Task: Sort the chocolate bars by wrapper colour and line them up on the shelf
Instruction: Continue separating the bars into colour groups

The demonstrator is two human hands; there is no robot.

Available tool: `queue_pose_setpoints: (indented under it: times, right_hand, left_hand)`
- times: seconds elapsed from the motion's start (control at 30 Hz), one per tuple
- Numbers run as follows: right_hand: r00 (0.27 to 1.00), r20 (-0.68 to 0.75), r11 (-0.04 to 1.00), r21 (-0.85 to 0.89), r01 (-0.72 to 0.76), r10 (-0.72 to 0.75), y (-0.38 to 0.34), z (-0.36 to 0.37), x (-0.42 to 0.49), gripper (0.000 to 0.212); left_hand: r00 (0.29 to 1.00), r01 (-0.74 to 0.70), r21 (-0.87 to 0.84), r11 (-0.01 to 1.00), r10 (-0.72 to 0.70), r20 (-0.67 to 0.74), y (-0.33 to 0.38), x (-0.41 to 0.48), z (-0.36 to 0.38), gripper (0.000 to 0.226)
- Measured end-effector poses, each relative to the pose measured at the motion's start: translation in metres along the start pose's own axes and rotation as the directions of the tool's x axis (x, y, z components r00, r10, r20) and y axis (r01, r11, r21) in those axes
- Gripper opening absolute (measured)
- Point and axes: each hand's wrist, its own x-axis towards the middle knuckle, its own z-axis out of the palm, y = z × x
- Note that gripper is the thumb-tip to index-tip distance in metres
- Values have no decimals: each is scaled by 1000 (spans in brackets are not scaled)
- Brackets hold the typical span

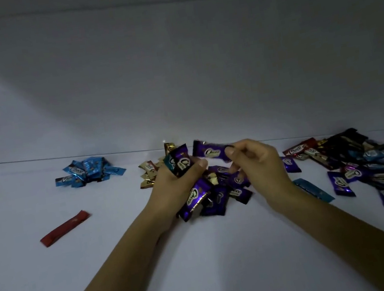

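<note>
Sorting looks about half done, and no row is lined up yet. At the right hand [256, 160] the grip is a pinch: thumb and forefinger closed on one end of a small purple foil-wrapped chocolate bar [208, 152]. It's held up off the shelf, its length pointing across toward the other hand. The left hand [179, 185], just beside it, is clenched round a fanned bundle of purple-wrapped bars [183, 163]. There may be a teal wrapper tucked in at the bundle's outer edge, but it's hard to be sure in this dim light.

Directly beneath both grips, a loose pile of purple bars [220, 191] lies on the white shelf [130, 268]. Just beyond the left grip sits a small cluster of cream-and-gold bars [149, 174]. Further out that way, well apart, is a heap of light-blue bars [88, 171], and nearer the person on that side, one long red-wrapped bar [64, 228] lies alone. Out past the right grip there's a lone teal-blue bar [312, 189], then a big jumbled heap of mixed wrappers [378, 166] in purple, blue, red and black, with neither hand on it.

So the colour piles are started. My read is that the mixed heap needs working through, and every pile needs setting out in a line.
</note>
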Motion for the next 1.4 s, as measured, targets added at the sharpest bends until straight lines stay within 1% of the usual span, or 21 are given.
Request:
queue_pose_setpoints:
  times: [0.03,0.1,0.17,0.2,0.23,0.3,0.33,0.4,0.43,0.5,0.57,0.63,0.7,0.73,0.83,0.93,1.0,1.1,1.2,1.3,1.4]
  right_hand:
    - [997,-70,998,-58,27,-31,3,-5,4,16]
    - [972,-132,940,-308,147,-196,7,-15,8,14]
    - [941,-26,780,-566,265,-338,11,-20,8,5]
    - [938,58,706,-642,297,-342,15,-21,7,5]
    - [945,138,660,-686,306,-295,18,-21,7,8]
    - [950,258,627,-715,310,-175,23,-21,6,12]
    - [944,296,617,-718,322,-149,24,-21,5,13]
    - [937,304,624,-703,342,-172,24,-20,3,12]
    - [941,279,655,-678,334,-191,21,-19,2,16]
    - [961,199,776,-567,274,-194,11,-14,-2,37]
    - [977,159,910,-368,193,-143,1,-5,-11,53]
    - [976,206,972,-207,112,-69,-5,7,-21,75]
    - [962,269,984,-152,94,-51,-7,21,-30,87]
    - [959,274,986,-125,113,-76,-7,28,-33,83]
    - [956,216,971,-89,222,-199,-7,41,-35,47]
    - [980,112,981,-82,173,-164,-5,38,-31,27]
    - [991,69,990,-84,116,-110,-3,33,-27,21]
    - [993,102,997,-50,60,-54,-3,28,-22,12]
    - [992,111,997,38,-60,55,-3,25,-17,14]
    - [975,157,983,67,-171,159,-4,21,-14,19]
    - [983,119,989,28,-145,141,-4,16,-11,14]
  left_hand:
    - [1000,5,0,1000,-5,-24,-2,2,-2,5]
    - [996,22,-26,999,-24,-87,-2,4,-4,5]
    - [989,26,-93,995,-39,-145,-1,4,-4,4]
    - [986,27,-126,992,-47,-161,0,3,-5,5]
    - [984,24,-145,989,-49,-170,1,3,-5,6]
    - [984,21,-163,986,-50,-174,2,1,-6,10]
    - [983,27,-162,986,-55,-173,3,1,-6,10]
    - [984,39,-139,990,-62,-170,2,-1,-5,10]
    - [984,41,-129,991,-62,-166,2,-2,-4,8]
    - [984,38,-123,992,-59,-167,1,-3,-2,6]
    - [980,35,-121,992,-58,-193,1,-3,0,10]
    - [970,18,-120,993,-46,-237,1,-3,1,18]
    - [963,-19,-169,985,-28,-269,3,-3,4,17]
    - [962,-27,-203,979,-30,-270,4,-4,6,16]
    - [970,26,-339,941,-105,-218,2,-10,13,24]
    - [975,146,-431,890,-203,-89,1,-15,18,44]
    - [981,176,-429,886,-193,6,1,-17,20,46]
    - [989,146,-445,884,-117,92,1,-16,20,30]
    - [987,103,-398,912,-44,154,-1,-15,19,15]
    - [984,78,-357,931,-14,178,-1,-15,17,25]
    - [990,93,-354,931,-49,133,-1,-16,18,24]
